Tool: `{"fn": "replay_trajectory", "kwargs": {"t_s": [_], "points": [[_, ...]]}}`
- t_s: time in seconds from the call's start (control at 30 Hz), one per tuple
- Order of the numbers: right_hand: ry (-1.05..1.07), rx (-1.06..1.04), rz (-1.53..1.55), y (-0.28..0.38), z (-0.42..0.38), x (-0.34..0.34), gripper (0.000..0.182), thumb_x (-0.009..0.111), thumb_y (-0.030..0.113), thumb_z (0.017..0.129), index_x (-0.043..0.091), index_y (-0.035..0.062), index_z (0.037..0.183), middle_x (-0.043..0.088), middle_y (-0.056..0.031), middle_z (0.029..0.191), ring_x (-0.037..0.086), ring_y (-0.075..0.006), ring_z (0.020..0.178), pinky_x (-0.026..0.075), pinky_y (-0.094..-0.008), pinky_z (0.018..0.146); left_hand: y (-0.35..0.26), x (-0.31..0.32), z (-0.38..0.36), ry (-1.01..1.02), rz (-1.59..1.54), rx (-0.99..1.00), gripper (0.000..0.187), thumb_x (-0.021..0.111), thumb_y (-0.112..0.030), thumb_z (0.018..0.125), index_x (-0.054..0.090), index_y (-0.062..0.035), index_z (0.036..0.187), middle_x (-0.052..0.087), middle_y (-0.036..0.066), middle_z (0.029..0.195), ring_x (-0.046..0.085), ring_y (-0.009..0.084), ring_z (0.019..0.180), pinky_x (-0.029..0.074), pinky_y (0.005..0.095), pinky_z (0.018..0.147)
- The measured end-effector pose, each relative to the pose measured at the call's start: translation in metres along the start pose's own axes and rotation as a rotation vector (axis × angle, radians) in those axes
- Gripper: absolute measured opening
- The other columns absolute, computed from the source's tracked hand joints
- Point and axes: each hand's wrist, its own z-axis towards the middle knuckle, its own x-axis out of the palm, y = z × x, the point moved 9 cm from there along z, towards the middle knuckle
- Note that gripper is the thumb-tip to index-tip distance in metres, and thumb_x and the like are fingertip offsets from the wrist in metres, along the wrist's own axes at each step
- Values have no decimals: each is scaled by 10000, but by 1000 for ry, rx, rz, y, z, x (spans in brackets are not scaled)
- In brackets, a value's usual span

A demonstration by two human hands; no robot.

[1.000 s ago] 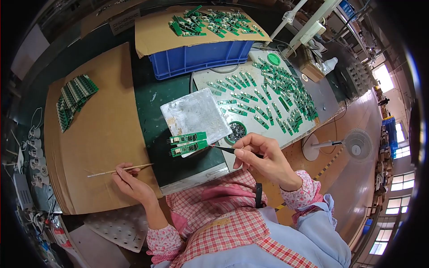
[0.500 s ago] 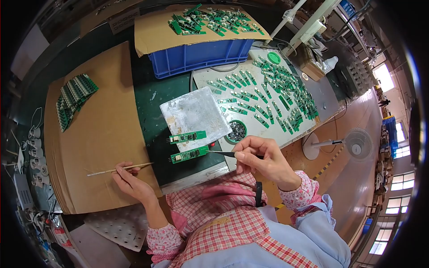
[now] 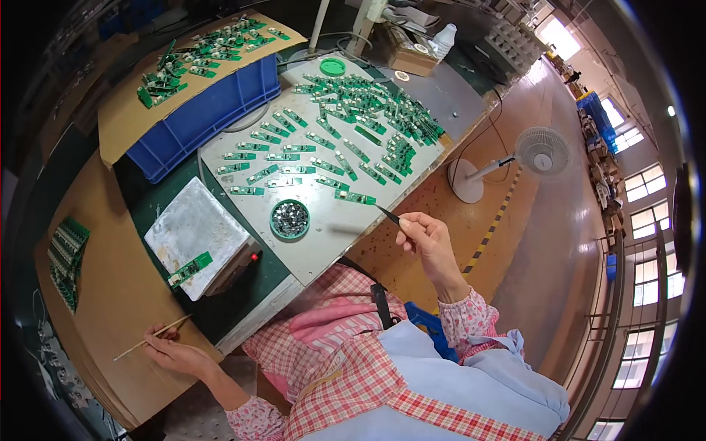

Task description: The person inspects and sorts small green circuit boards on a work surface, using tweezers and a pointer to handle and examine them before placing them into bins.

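Black tweezers point(image 3: 387, 214) are pinched in my right hand point(image 3: 430, 246), their tip close to the end of a green circuit board point(image 3: 355, 198) at the near edge of the light metal plate point(image 3: 331, 224). My left hand point(image 3: 176, 353) holds a thin wooden stick point(image 3: 152, 337) above the cardboard. One circuit board point(image 3: 190, 270) lies on the square metal-topped block point(image 3: 195, 228). Left of the tweezers sits a round green dish point(image 3: 290, 220) of small shiny parts. Rows of boards point(image 3: 283, 156) and a dense pile point(image 3: 390, 106) lie on the plate.
A blue crate point(image 3: 209, 110) bears cardboard with heaped boards point(image 3: 198, 59). More boards point(image 3: 68, 261) stand in rows on the left cardboard point(image 3: 103, 294). A white fan point(image 3: 543, 152) stands on the floor at right. Behind the plate is a cardboard box point(image 3: 408, 55).
The view has turned right. My right hand and tweezers have moved from the block to the plate's near edge. One of the two boards at the block is no longer there.
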Motion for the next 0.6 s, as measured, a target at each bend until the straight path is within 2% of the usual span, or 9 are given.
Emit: {"fn": "replay_trajectory", "kwargs": {"t_s": [0.1,0.2,0.6], "points": [[-122,-3,30,-34,13,-37,243,617,221,915,631,-1,1011,639,-4,731,528,-33,604,386,-173,535,4,-2,3,10,31,27,316,384,-272,1036,536,-6,958,545,65,869,479,127,708,408,268,648],[-164,14,32,-56,23,-49,221,632,237,908,639,29,982,637,3,723,531,-36,591,380,-174,525,2,-1,3,18,47,47,322,381,-273,1036,538,-1,965,547,70,883,487,133,716,419,277,655],[-180,82,-23,-50,26,-67,284,621,265,914,625,1,1019,662,-29,771,557,-53,612,399,-186,524,-1,-1,0,4,61,40,330,372,-281,1037,534,0,973,543,68,881,486,130,718,415,272,661]]}}
